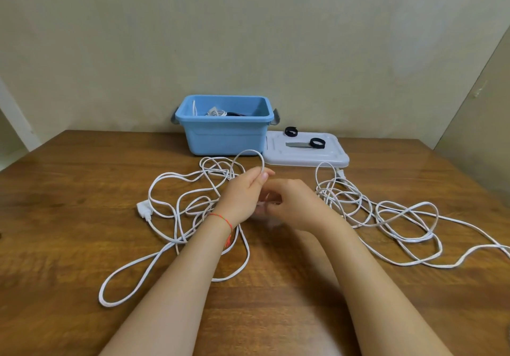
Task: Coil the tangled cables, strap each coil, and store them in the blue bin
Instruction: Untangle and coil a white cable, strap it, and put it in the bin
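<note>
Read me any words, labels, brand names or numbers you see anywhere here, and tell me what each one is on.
None can be read.
Blue bin: no label on its front.
White lid: raised ridges only, no text legible.
Black straps: no print visible.
White plug: too small to show any marking.

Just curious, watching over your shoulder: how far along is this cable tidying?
Done: the blue plastic bin already holds some cable. In hand: the left hand pinches a loop of the left white tangled cable; the right hand works beside it. Left: the right white cable tangle and two black straps on the white lid.
</note>
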